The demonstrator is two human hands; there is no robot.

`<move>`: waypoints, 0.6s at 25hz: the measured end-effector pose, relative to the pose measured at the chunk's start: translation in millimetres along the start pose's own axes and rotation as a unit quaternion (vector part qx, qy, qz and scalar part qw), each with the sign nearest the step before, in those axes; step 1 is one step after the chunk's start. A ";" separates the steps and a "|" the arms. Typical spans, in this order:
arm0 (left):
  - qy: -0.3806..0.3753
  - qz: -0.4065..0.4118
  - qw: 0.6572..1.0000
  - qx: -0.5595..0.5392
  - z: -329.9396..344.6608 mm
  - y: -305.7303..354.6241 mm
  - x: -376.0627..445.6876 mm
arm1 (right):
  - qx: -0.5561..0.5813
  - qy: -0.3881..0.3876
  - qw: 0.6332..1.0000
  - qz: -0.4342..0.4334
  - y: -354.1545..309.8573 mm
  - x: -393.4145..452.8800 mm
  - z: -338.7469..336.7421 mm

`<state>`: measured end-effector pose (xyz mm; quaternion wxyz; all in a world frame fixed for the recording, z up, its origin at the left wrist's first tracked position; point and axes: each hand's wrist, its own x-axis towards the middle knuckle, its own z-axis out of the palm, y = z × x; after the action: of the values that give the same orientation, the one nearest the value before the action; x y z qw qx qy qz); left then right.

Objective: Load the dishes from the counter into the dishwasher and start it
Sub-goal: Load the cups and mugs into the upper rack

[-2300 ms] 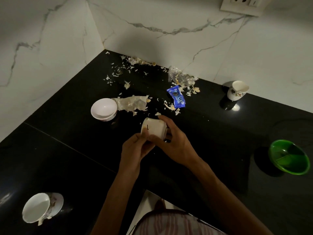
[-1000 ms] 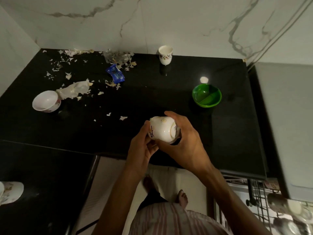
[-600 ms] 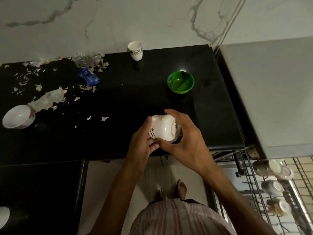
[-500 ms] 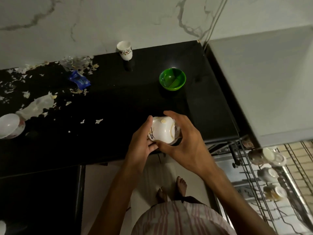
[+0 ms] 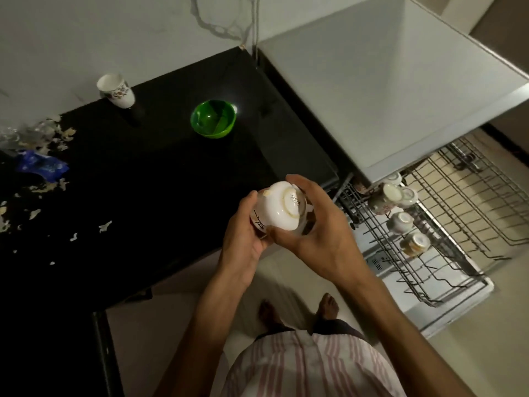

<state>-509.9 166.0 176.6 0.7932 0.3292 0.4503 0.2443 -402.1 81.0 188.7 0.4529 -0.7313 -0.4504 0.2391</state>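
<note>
The view is now taking in the dishwasher rack, which was only edging into sight a moment ago, while the white bowl (image 5: 279, 209) is staying upside down between both hands just as before. The bowl is hanging in the air over the front edge of the black counter (image 5: 148, 202), its foot ring turned up toward the camera (some dark lettering is showing on the base, too small to read). The left hand (image 5: 243, 242) is cupping the bowl's near left side with the thumb lying up along the wall. The right hand (image 5: 317, 233) is wrapping round the far right side, fingers curling over the top edge and thumb pressing underneath.

Further back on the counter a green bowl (image 5: 213, 118) is sitting upright, well apart from the hands, and a small patterned cup (image 5: 116, 90) is standing near the wall. Pale scraps (image 5: 51, 136) and a blue wrapper (image 5: 41, 167) are lying scattered at the left end.

To the right, the wire dishwasher rack (image 5: 446, 224) is standing pulled out below a grey appliance top (image 5: 386, 81). Several cups (image 5: 395, 202) are resting along its left row, probably mouth down, though the dim light is making that hard to confirm.
</note>
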 end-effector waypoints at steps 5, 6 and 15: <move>-0.034 -0.003 0.999 -0.001 46.5 -18.1 -1.8 | 0.005 0.044 0.999 0.026 18.2 -12.6 -42.1; -0.039 -0.002 0.999 -0.004 57.3 -24.3 -3.4 | 0.010 0.049 0.998 0.031 23.6 -15.8 -51.8; -0.074 -0.004 0.996 -0.040 164.2 -119.5 -15.6 | 0.006 0.057 0.997 0.058 90.2 -56.3 -154.8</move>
<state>-362.7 26.4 158.6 0.8376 0.3128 0.3816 0.2342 -271.9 -54.0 179.9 0.4672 -0.7659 -0.3797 0.2257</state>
